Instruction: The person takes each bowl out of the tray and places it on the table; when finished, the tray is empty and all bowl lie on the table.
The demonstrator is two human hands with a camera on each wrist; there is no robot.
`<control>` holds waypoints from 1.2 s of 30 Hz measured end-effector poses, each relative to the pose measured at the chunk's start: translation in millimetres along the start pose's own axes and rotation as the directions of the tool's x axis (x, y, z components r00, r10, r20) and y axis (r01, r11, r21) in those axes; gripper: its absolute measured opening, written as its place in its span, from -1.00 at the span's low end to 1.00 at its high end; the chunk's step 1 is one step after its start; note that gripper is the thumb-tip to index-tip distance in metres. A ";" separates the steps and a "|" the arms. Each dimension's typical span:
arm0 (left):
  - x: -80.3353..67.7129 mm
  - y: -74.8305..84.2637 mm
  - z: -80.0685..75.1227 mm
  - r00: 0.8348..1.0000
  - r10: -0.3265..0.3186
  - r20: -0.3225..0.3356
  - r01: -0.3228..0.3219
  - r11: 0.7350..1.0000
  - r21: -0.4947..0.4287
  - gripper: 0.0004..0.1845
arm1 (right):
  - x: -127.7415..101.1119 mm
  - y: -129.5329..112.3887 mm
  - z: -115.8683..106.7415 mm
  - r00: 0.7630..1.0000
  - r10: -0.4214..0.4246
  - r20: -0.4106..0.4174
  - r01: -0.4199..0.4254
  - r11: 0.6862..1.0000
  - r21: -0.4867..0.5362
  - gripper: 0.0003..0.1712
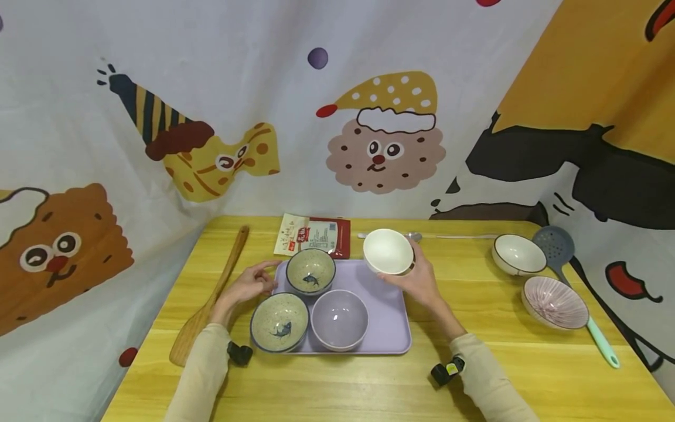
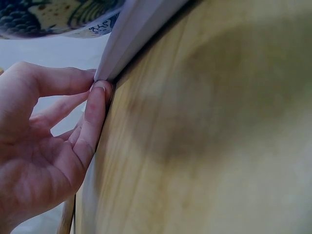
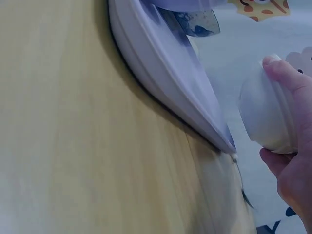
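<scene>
Head view: right hand [image 1: 416, 280] grips white bowl [image 1: 388, 251]; left hand [image 1: 252, 285], fingers relaxed, touches tray [image 1: 392, 328]; packet [image 1: 314, 236] print unreadable.

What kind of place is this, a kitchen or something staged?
Probably a staged tabletop set, not a real kitchen. A cartoon-printed cloth backdrop hangs around a wooden table, on which bowls sit in a lilac tray. The right hand holds a white bowl.
</scene>
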State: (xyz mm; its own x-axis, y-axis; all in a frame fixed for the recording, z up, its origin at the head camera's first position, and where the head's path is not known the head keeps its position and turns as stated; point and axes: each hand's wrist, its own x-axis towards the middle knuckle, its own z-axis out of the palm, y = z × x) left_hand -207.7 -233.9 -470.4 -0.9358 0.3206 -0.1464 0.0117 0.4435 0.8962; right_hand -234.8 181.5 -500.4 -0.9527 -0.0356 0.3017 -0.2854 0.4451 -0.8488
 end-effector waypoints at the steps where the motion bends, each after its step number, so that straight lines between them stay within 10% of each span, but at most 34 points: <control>1: 0.6 -1.0 0.1 1.000 0.001 0.000 -0.001 1.000 0.000 -0.31 | 0.2 0.9 -2.3 1.000 0.001 -0.012 -0.001 1.000 0.000 0.32; 18: 17.9 -40.0 1.9 1.000 -0.004 -0.010 0.004 0.999 -0.044 -0.29 | 0.5 26.3 -56.5 0.967 0.069 -0.246 -0.090 0.993 -0.076 0.25; 36: 16.6 -38.6 3.9 1.000 0.002 -0.012 -0.002 0.999 -0.047 -0.30 | -7.5 59.2 -95.5 0.857 0.196 -0.477 -0.240 0.970 -0.032 0.19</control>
State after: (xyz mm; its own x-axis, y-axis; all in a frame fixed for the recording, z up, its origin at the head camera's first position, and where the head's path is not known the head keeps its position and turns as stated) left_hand -222.3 -242.5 -509.0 -0.9399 0.3114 -0.1401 -0.0028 0.4034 0.9150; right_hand -234.5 293.6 -511.4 -0.8224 0.4839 0.2992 -0.0449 0.4690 -0.8821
